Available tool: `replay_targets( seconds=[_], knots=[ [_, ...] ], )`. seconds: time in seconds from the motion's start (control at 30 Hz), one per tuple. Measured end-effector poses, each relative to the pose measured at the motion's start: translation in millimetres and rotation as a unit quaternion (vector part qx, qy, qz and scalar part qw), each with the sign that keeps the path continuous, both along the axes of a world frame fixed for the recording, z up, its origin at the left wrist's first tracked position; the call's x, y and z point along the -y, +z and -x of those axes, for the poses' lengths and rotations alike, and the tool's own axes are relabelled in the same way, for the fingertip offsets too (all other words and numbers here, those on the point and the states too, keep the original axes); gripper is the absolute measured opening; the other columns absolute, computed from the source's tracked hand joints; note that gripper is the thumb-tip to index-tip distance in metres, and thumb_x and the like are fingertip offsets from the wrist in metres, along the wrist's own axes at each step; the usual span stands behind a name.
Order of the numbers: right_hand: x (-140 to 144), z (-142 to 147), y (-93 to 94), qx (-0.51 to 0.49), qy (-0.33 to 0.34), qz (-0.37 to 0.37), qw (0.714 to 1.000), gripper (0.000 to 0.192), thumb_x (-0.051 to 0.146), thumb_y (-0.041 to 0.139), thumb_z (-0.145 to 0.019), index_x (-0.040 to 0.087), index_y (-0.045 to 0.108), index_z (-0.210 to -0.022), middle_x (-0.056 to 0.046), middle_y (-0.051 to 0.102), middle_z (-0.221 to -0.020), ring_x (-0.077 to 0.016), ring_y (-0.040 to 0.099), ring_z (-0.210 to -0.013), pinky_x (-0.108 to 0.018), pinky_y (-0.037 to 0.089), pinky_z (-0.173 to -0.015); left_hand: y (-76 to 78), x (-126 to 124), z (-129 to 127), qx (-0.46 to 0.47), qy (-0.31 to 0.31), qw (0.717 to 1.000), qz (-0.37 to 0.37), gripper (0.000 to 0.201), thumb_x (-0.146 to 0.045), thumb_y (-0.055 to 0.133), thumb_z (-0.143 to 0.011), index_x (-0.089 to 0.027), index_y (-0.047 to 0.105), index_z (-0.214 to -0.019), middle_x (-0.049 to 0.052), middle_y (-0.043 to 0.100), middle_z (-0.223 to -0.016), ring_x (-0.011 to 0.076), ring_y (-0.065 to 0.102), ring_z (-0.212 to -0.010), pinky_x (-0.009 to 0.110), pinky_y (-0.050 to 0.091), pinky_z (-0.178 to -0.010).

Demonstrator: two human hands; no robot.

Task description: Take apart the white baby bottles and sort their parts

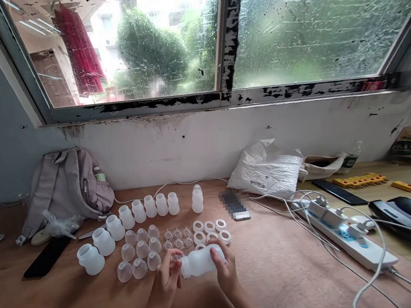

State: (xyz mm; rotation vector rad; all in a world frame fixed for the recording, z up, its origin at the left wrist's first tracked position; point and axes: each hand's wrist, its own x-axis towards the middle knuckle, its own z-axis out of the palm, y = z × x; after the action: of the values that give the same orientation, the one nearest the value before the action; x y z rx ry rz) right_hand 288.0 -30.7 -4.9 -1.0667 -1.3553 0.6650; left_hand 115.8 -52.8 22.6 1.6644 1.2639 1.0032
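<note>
My right hand [225,267] grips a small white plastic bottle [201,261], held on its side above the wooden table [289,269]. My left hand [167,276] has its fingers at the bottle's neck end. Just beyond my hands lie several white rings [210,230], small clear nipples [178,238] and clear domed caps [141,251]. Several open white bottles [103,240] stand in a curved row to the left. One capped bottle [197,198] stands alone behind the rings.
A grey backpack [66,185] leans on the wall at left, with a black phone [47,256] in front of it. A white bag [266,168], a power strip with cables [347,236] and black devices [406,213] lie to the right.
</note>
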Motion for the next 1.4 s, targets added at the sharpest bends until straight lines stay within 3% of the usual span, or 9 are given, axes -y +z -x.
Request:
replay_targets(
  seconds=[0.13, 0.3, 0.47, 0.6, 0.77, 0.93, 1.13, 1.27, 1.4],
  knots=[
    [-2, -1, 0.0, 0.002, -0.02, 0.005, 1.0, 0.02, 0.036, 0.042, -0.08, 0.019, 0.052, -0.078, 0.0, 0.054, -0.065, -0.0143, 0.048, -0.056, -0.024, 0.036, -0.05, -6.4, 3, -5, -0.008, 0.056, 0.997, -0.059, 0.049, -0.051, 0.052, -0.071, -0.019, 0.043, -0.107, 0.008, 0.057, -0.097, 0.0132, 0.055, -0.065, 0.023, 0.044, -0.057],
    [-3, 0, 0.7, 0.013, -0.008, 0.018, 1.0, 0.02, 0.036, 0.043, -0.079, 0.019, 0.053, -0.078, 0.0, 0.053, -0.063, -0.0141, 0.048, -0.054, -0.023, 0.036, -0.05, -7.1, 2, -2, -0.046, 0.023, 0.999, -0.015, 0.037, -0.048, 0.037, -0.081, -0.016, 0.053, -0.09, 0.003, 0.06, -0.067, 0.0133, 0.054, -0.056, 0.022, 0.043, -0.054],
    [-3, 2, 2.1, 0.021, 0.0, 0.017, 1.0, 0.018, 0.034, 0.044, -0.079, 0.018, 0.052, -0.077, 0.001, 0.052, -0.063, -0.0137, 0.048, -0.055, -0.023, 0.037, -0.052, -9.2, 1, 0, -0.018, 0.068, 0.996, -0.05, 0.045, -0.049, 0.057, -0.068, -0.018, 0.05, -0.1, 0.008, 0.059, -0.098, 0.0164, 0.057, -0.073, 0.022, 0.045, -0.058],
    [-4, 2, 0.6, 0.02, 0.007, 0.022, 1.0, 0.017, 0.033, 0.044, -0.079, 0.018, 0.053, -0.077, 0.001, 0.052, -0.062, -0.0133, 0.048, -0.054, -0.023, 0.036, -0.051, -13.2, 0, 1, 0.006, 0.054, 0.998, 0.009, 0.04, -0.048, 0.035, -0.082, -0.016, 0.055, -0.092, 0.003, 0.058, -0.063, 0.0128, 0.053, -0.054, 0.023, 0.043, -0.053],
    [-6, 2, -0.6, 0.046, 0.005, 0.02, 0.999, 0.015, 0.032, 0.045, -0.08, 0.018, 0.052, -0.077, 0.001, 0.054, -0.064, -0.0141, 0.05, -0.057, -0.023, 0.037, -0.054, -17.6, -1, 0, 0.077, 0.082, 0.994, -0.001, 0.047, -0.05, 0.057, -0.067, -0.017, 0.049, -0.099, 0.006, 0.059, -0.088, 0.0141, 0.058, -0.066, 0.021, 0.045, -0.054],
    [-6, 2, 0.4, 0.061, 0.02, 0.002, 0.998, 0.012, 0.03, 0.046, -0.079, 0.019, 0.052, -0.08, 0.001, 0.055, -0.066, -0.0148, 0.052, -0.059, -0.024, 0.039, -0.056, -29.4, -5, 0, 0.091, 0.069, 0.99, 0.084, 0.042, -0.056, 0.041, -0.075, -0.016, 0.051, -0.077, -0.002, 0.051, -0.052, 0.0091, 0.046, -0.041, 0.018, 0.032, -0.037],
    [-4, 0, 1.4, 0.054, 0.025, -0.017, 0.998, 0.015, 0.032, 0.046, -0.079, 0.019, 0.053, -0.082, 0.0, 0.055, -0.069, -0.0149, 0.052, -0.062, -0.025, 0.041, -0.058, -34.7, -7, 5, 0.134, 0.113, 0.97, 0.169, 0.043, -0.061, 0.041, -0.071, -0.018, 0.043, -0.072, -0.007, 0.041, -0.04, 0.007, 0.035, -0.031, 0.016, 0.019, -0.03],
    [-3, 0, 0.2, -0.045, -0.019, 0.035, 0.998, 0.023, 0.038, 0.047, -0.079, 0.019, 0.051, -0.091, -0.002, 0.055, -0.081, -0.015, 0.053, -0.065, -0.024, 0.044, -0.052, -25.8, -1, 7, 0.053, 0.105, 0.988, 0.096, 0.036, -0.054, 0.051, -0.068, -0.018, 0.046, -0.074, -0.007, 0.042, -0.046, 0.0081, 0.04, -0.039, 0.017, 0.028, -0.037],
    [-10, 0, 0.7, -0.185, -0.025, 0.101, 0.977, 0.028, 0.042, 0.048, -0.078, 0.02, 0.05, -0.095, -0.003, 0.053, -0.084, -0.0139, 0.054, -0.062, -0.022, 0.045, -0.045, -24.8, 6, 0, -0.152, 0.056, 0.987, 0.014, 0.028, -0.039, 0.061, -0.063, -0.019, 0.053, -0.079, -0.004, 0.052, -0.06, 0.012, 0.049, -0.056, 0.021, 0.036, -0.054]
  ],
)
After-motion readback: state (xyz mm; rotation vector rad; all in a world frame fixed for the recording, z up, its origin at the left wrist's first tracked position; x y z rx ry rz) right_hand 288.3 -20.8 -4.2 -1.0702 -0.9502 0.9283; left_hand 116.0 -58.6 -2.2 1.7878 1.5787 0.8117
